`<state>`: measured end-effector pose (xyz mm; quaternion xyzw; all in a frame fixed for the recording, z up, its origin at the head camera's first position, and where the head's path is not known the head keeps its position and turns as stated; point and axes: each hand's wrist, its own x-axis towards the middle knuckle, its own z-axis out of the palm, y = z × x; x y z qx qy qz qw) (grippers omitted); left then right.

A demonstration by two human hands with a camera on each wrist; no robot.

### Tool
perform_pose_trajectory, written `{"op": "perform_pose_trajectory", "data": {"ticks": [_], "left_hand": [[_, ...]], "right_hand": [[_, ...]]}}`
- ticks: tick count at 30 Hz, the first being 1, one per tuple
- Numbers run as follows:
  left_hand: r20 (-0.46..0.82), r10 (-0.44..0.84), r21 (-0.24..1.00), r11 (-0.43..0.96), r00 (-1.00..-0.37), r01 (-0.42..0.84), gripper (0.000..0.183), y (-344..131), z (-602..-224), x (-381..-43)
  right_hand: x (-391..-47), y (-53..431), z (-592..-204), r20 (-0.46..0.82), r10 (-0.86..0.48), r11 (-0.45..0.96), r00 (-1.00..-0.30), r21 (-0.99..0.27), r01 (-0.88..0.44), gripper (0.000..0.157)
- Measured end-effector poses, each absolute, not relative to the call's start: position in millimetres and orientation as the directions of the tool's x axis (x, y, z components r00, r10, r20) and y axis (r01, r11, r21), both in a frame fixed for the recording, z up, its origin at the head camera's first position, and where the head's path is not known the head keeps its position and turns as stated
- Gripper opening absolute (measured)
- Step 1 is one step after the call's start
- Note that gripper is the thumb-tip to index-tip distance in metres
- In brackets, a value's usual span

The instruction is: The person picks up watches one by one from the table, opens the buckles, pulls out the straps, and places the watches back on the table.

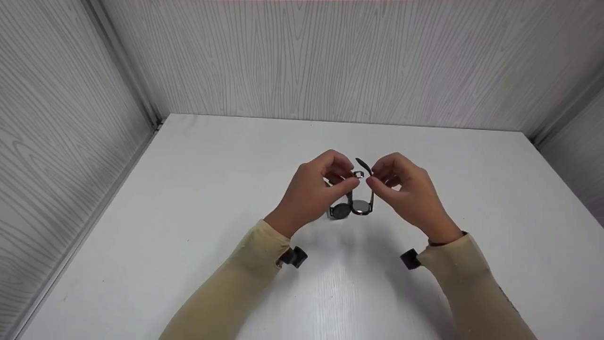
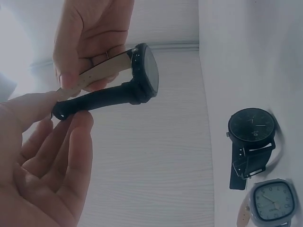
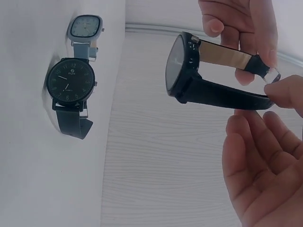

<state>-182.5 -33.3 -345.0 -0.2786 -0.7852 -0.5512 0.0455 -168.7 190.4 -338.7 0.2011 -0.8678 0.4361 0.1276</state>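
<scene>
A black-strapped wristwatch (image 1: 361, 207) is held up between both hands, its round face hanging down toward the person. My left hand (image 1: 317, 189) pinches the strap half that carries the silver buckle (image 1: 359, 174). With thumb and fingers my right hand (image 1: 406, 189) pinches the other strap half, whose dark tip sticks up past the fingertips. In the right wrist view the two strap halves (image 3: 222, 56) run apart from the case, with a tan lining inside. The buckle and the strap tip are apart.
Behind the held watch, a round black watch (image 3: 71, 80) lies on the white table (image 1: 212, 189). Beside it is a grey watch with a squarish face (image 2: 273, 201), mostly hidden by the left hand in the head view. Pale wood-grain panels (image 1: 302, 61) border the table.
</scene>
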Motion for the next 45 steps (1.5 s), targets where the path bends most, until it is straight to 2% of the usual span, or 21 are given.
{"op": "perform_pose_trajectory", "data": {"ticks": [4, 10, 17, 22, 29, 38, 45], "left_hand": [[0.366, 0.394, 0.844, 0.241, -0.843, 0.479, 0.027, -30, -347, -183], [0.320, 0.397, 0.834, 0.313, -0.860, 0.455, 0.021, -27, -348, -185], [0.191, 0.427, 0.815, 0.433, -0.884, 0.386, 0.016, -11, -357, -201], [0.112, 0.422, 0.769, 0.536, -0.900, 0.347, 0.019, 1, -372, -209], [0.071, 0.399, 0.745, 0.588, -0.914, 0.314, 0.013, 11, -385, -221], [-0.039, 0.381, 0.621, 0.734, -0.924, 0.276, 0.016, 15, -394, -233], [-0.084, 0.462, 0.622, 0.717, -0.883, 0.316, 0.033, 5, -389, -238]], "right_hand": [[-168, 192, -339, 0.370, -0.257, 0.555, -0.893, -0.699, -0.450, 0.017], [-170, 200, -342, 0.277, -0.280, 0.572, -0.919, -0.721, -0.391, 0.016], [-184, 210, -357, 0.110, -0.192, 0.495, -0.975, -0.847, -0.193, 0.026], [-195, 212, -374, 0.014, -0.167, 0.466, -0.986, -0.880, -0.092, 0.028], [-210, 214, -388, -0.076, -0.162, 0.500, -0.984, -0.866, -0.015, 0.028], [-227, 220, -399, -0.239, -0.180, 0.558, -0.954, -0.824, 0.101, 0.028], [-233, 219, -405, -0.283, -0.183, 0.601, -0.942, -0.790, 0.120, 0.031]]}}
